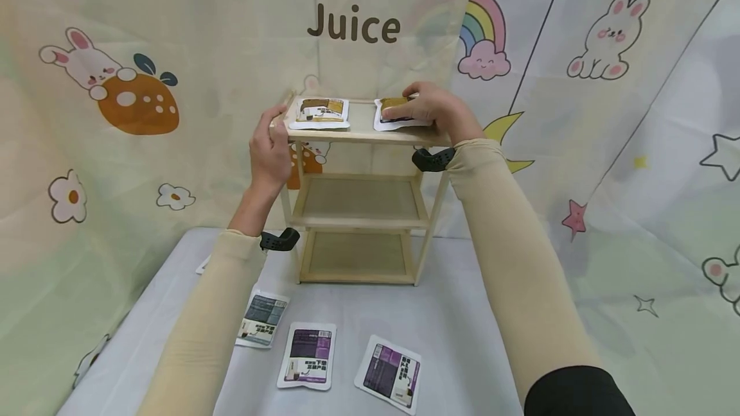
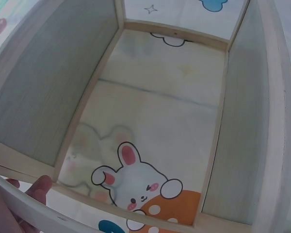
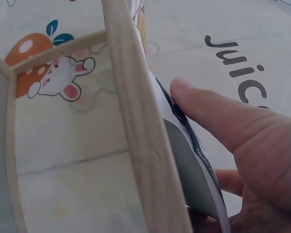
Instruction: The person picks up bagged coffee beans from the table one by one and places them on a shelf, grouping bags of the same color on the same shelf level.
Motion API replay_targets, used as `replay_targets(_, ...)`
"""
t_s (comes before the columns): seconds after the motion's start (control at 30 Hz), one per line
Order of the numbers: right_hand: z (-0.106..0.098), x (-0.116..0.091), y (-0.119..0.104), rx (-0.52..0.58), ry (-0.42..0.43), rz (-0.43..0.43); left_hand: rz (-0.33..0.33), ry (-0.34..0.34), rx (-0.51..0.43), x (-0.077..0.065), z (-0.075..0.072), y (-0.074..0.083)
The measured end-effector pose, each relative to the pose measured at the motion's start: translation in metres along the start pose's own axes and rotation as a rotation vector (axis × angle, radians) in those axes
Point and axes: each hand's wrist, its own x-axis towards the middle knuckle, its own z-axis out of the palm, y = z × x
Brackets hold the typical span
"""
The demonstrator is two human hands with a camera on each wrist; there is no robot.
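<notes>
A light wooden three-tier shelf rack (image 1: 370, 136) stands against the printed cloth. My left hand (image 1: 270, 149) grips the left end of its top tier, fingers over the side rail; in the left wrist view, fingertips (image 2: 39, 188) show by that rail. At the right end of the top tier, my right hand (image 1: 436, 111) holds a flat white-edged pouch with a yellow-brown label (image 1: 386, 122), thumb across its face. In the right wrist view this pouch (image 3: 191, 162) lies along the wooden edge, its near side slightly raised. A similar yellow-brown pouch (image 1: 320, 113) lies on the top tier's left side.
Two purple-labelled pouches, one upright (image 1: 307, 356) and one slanted (image 1: 390, 373), lie on the white-covered table (image 1: 457, 332). A blue-grey pouch (image 1: 263, 320) lies beside my left sleeve, which partly covers it. The middle tier (image 1: 364, 201) and bottom tier (image 1: 357, 255) sit below.
</notes>
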Motion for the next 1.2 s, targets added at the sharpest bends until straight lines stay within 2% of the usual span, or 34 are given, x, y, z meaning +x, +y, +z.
replay_targets(0.17,-0.004,-0.004,-0.001,0.020,-0.031,0.001,0.001,0.007,-0.005,0.000,0.000,0.000)
replay_targets(0.27,-0.007,-0.007,0.000,-0.008,-0.043,0.010,-0.001,0.004,-0.008,0.000,0.000,0.000)
replay_targets(0.37,-0.009,-0.008,0.003,0.024,-0.066,0.031,0.002,0.006,-0.010,0.000,0.000,0.000)
replay_targets(0.5,-0.012,-0.008,0.009,-0.055,-0.078,-0.030,-0.001,0.017,-0.009,0.000,0.001,0.000)
replay_targets(0.57,-0.014,-0.008,0.011,-0.166,-0.061,-0.083,0.000,0.015,-0.010,0.000,0.002,0.000)
replay_targets(0.63,-0.015,-0.008,0.014,-0.198,-0.060,-0.100,0.006,0.005,-0.018,0.000,0.002,0.000)
replay_targets(0.83,-0.014,-0.012,0.017,-0.114,-0.059,-0.085,0.003,0.000,-0.026,-0.001,0.004,0.000)
replay_targets(1.03,-0.014,-0.015,0.021,-0.132,-0.039,-0.124,0.011,-0.005,-0.038,-0.002,0.004,0.000)
replay_targets(1.2,-0.014,-0.026,0.026,-0.030,-0.009,-0.138,0.007,0.005,-0.038,-0.002,0.003,-0.001)
